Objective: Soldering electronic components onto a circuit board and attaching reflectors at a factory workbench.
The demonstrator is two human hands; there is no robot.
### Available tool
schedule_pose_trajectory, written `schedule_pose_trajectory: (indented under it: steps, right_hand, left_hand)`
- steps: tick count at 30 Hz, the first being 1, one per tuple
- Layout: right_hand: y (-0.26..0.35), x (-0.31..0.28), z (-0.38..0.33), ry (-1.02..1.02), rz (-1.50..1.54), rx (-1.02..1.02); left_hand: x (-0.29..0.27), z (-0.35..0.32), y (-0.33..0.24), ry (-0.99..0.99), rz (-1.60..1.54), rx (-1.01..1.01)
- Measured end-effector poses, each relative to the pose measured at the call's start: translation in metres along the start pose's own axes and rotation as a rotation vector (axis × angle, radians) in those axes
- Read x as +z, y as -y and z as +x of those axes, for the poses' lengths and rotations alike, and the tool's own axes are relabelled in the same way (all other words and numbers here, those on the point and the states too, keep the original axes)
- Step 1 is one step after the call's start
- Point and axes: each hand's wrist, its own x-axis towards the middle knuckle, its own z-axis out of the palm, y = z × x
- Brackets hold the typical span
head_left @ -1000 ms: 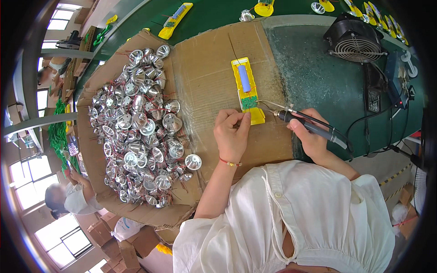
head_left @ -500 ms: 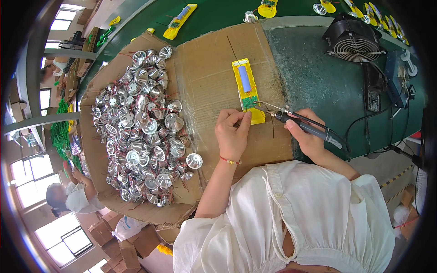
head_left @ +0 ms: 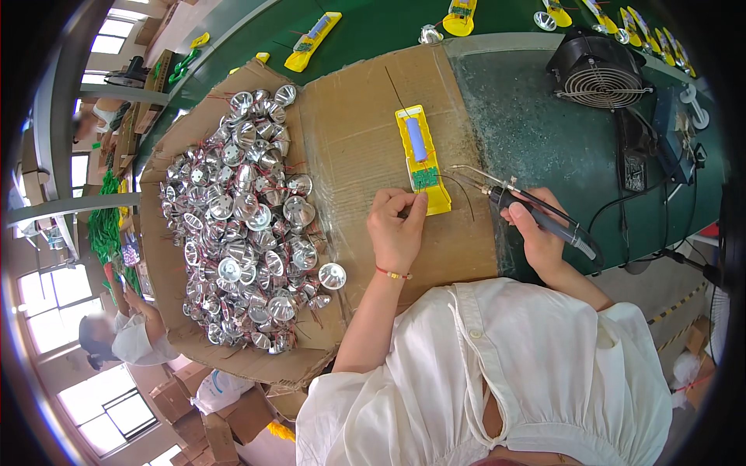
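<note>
Soldering at a yellow casing on the cardboard-covered bench

The left hand (head_left: 396, 233) pinches the near end of the long yellow casing (head_left: 423, 159), which holds a blue cell and green board; the right hand (head_left: 536, 233), at 3 o'clock, grips a soldering iron (head_left: 528, 210).

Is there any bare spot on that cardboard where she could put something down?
Yes: the cardboard sheet is bare between the pile of silver reflectors and the yellow case. The green mat between case and fan is also free. The left side is crowded.
</note>
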Motion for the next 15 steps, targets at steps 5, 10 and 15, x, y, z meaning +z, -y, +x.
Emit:
schedule_pose_trajectory:
  steps: [5,10,15]
  right_hand:
    - [-0.002,-0.003,-0.002,-0.021,0.066,0.003]
    - [0.000,-0.006,-0.002,-0.016,0.012,-0.052]
    - [0.003,-0.008,-0.005,-0.001,-0.008,-0.041]
  left_hand:
    - [0.002,0.001,0.001,-0.001,0.019,0.003]
    - [-0.005,-0.004,-0.001,-0.134,-0.230,-0.143]
    - [-0.012,-0.001,0.007,0.062,0.259,0.138]
